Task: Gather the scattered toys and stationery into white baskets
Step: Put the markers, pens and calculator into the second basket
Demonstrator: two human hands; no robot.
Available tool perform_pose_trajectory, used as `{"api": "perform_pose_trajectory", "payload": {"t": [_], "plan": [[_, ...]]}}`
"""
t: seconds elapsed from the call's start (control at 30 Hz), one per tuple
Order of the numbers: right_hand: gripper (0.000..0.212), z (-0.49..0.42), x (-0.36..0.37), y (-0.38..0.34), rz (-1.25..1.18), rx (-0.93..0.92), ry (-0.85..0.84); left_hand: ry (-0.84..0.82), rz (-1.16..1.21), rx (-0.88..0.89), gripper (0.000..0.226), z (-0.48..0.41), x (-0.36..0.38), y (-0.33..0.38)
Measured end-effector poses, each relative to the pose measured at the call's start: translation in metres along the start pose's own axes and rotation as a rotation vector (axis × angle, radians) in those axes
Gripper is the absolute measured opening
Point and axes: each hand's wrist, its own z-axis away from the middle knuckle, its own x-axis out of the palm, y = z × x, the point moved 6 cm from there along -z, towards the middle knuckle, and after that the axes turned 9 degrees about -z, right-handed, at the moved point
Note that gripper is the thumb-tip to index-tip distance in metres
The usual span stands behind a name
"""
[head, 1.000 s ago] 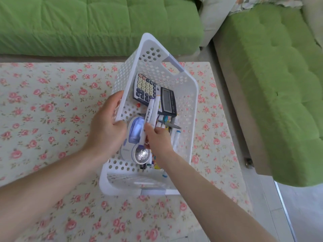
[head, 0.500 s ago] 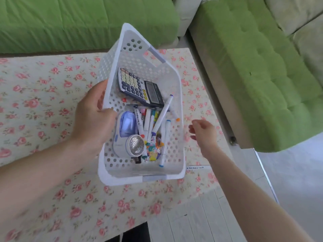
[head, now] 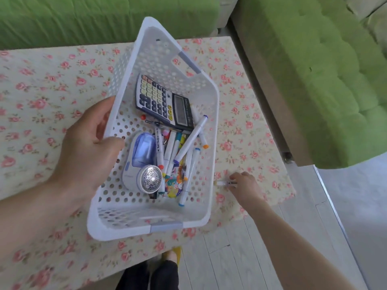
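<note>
our left hand (head: pixel 90 155) alone grips the white basket (head: pixel 134 218) by its left wall while our right hand (head: pixel 245 185) pinches a marker (head: pixel 225 183) just right of it, so the basket may tip and spill.

Floral-clothed table (head: pixel 41 91); white marker (head: pixel 223 183) lying near right edge

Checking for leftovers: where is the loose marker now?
In the head view, the marker lies on the tablecloth just right of the white basket, gripped by the right hand.
</note>
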Motion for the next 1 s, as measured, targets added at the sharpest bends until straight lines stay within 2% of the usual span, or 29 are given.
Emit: {"api": "perform_pose_trajectory", "payload": {"t": [0.13,0.23,0.3,0.43,0.5,0.6,0.73,0.8,0.87,0.93,1.0], "plan": [[0.024,-0.006,0.007,-0.005,0.102,-0.056,0.036,0.013,-0.037,0.021,0.071,-0.002,0.001,-0.003],[0.014,-0.011,0.005,-0.009,0.038,-0.072,0.037,0.021,-0.056,0.016,0.067,-0.003,0.000,-0.007],[0.017,-0.010,-0.009,-0.015,-0.097,-0.044,0.104,0.016,-0.065,0.001,0.064,-0.005,0.001,-0.009],[0.033,0.012,-0.061,-0.042,-0.491,0.006,0.384,0.012,-0.070,-0.007,0.067,-0.005,0.000,-0.009],[0.035,0.027,-0.081,-0.065,-0.705,-0.014,0.444,0.011,-0.062,-0.012,0.067,-0.005,0.000,-0.010],[0.037,0.038,-0.082,-0.104,-0.925,-0.105,0.300,0.010,-0.056,-0.005,0.067,-0.005,0.001,-0.010],[0.035,0.045,-0.054,-0.135,-0.982,-0.197,0.082,0.011,-0.070,0.006,0.067,-0.007,0.000,-0.010],[0.030,0.045,-0.048,-0.133,-0.960,-0.198,0.127,0.013,-0.081,0.013,0.067,-0.007,-0.001,-0.011],[0.023,0.045,-0.051,-0.119,-0.945,-0.150,0.295,0.013,-0.084,0.016,0.067,-0.008,-0.001,-0.013],[0.029,0.045,-0.054,-0.103,-0.979,-0.072,0.430,0.017,-0.094,0.025,0.067,-0.008,-0.002,-0.013],[0.039,0.038,-0.047,-0.088,-1.054,0.058,0.392,0.021,-0.101,0.032,0.066,-0.008,-0.003,-0.013]]}}
